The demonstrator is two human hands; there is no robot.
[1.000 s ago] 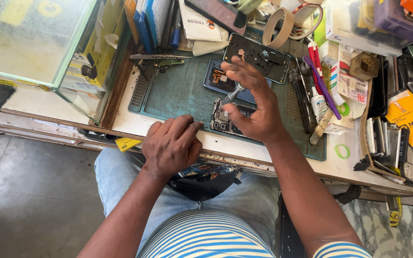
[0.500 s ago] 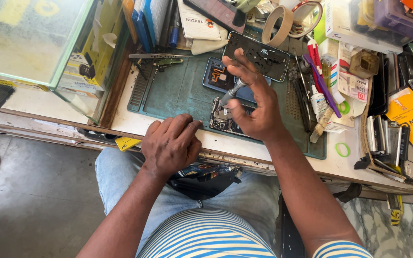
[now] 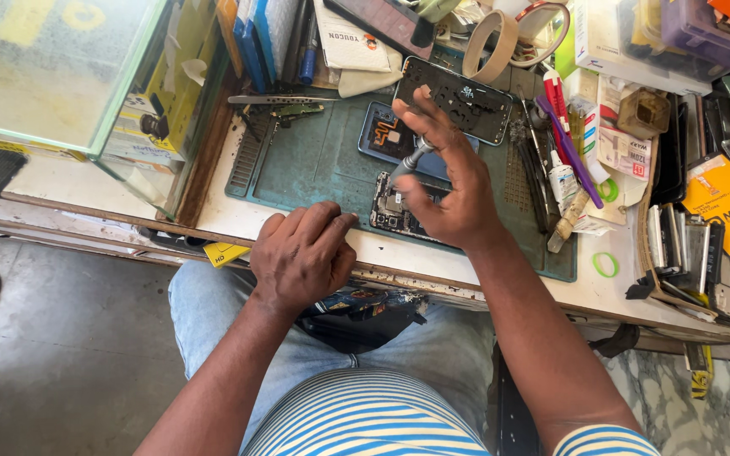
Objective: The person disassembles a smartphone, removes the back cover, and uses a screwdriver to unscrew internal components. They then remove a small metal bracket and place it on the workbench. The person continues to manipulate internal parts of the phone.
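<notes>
At lower centre, the left hand (image 3: 302, 253) rests knuckles-up, fingers curled, on the worktop (image 3: 238, 218) edge, holding nothing. Just above and right, the right hand (image 3: 454, 181) pinches a slim grey metal screwdriver (image 3: 409, 160) over an opened phone circuit board (image 3: 394, 207) on the teal rubber mat (image 3: 314, 160). Farther up lies a dark phone back frame (image 3: 458, 97).

Matt green rubbery mat (image 3: 314, 160), glossy glass case (image 3: 52, 67) (dusty); shiny metal screwdriver (image 3: 407, 162), paper tape roll (image 3: 493, 42)

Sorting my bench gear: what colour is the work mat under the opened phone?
Dark teal-green work mat, clearest in the head view.
</notes>
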